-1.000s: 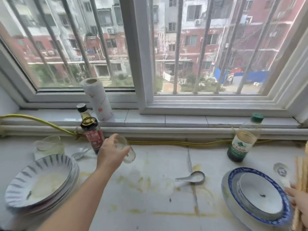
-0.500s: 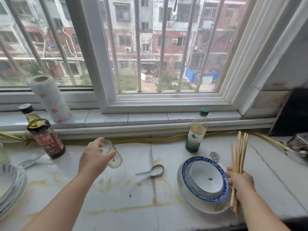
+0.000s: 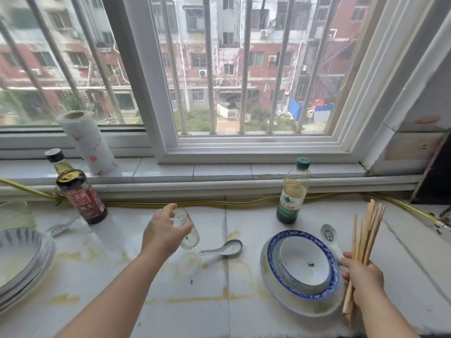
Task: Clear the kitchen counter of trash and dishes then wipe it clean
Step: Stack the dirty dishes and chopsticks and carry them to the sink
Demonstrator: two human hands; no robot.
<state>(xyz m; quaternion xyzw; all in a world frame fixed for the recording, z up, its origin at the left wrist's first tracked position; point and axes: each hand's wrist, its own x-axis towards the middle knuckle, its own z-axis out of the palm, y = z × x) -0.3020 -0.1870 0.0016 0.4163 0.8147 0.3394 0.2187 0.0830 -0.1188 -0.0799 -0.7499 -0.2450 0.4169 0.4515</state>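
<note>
**Kid:** Is it bright here?

**Friend:** Yes. Daylight comes in through the big window at the back. It is soft and grey, not sunny.

**Kid:** Are there dark shadows?

**Friend:** Only pale, fuzzy ones. There is one under the bowls on the counter.

**Kid:** Does anything look too white?

**Friend:** The counter looks a bit washed out. The glass is hard to see against it.

**Kid:** Is the picture sharp?

**Friend:** Not very. It is a little soft all over. The houses outside look smeary.

**Kid:** Why do the bars lean?

**Friend:** The camera bends things near the edges. The bars on the left tilt, and the window frame on the right slants.
</note>
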